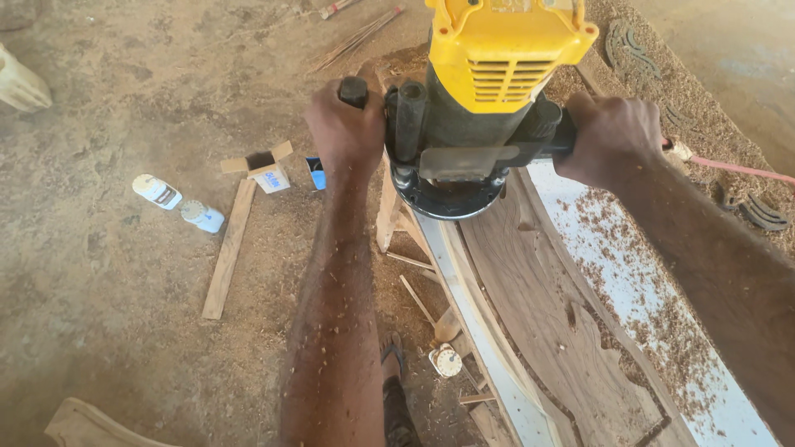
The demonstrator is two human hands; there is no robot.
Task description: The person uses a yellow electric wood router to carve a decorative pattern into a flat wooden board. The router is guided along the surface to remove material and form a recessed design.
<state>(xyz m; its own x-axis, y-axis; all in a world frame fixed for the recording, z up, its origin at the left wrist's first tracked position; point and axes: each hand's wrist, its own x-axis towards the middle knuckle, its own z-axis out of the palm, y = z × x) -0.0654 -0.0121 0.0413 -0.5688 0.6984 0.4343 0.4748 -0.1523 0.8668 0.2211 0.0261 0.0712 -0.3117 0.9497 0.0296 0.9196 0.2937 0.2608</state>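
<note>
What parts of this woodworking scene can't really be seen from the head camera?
- Cutting bit: hidden under the round base of the yellow router.
- Router top: cut off by the upper edge.
- Handles: covered by the left hand and right hand.
- Dark carved wood panel: runs off the bottom edge.
- Pink cord: leaves the right edge.

Open dirt floor (108,290) lies left of the left hand (346,132), broken only by two white bottles (178,203), a small open carton (263,170) and a wood strip (228,248). Right of it, the yellow router (489,91) and curved plank (555,314) on the bench (662,331) block passage.
</note>
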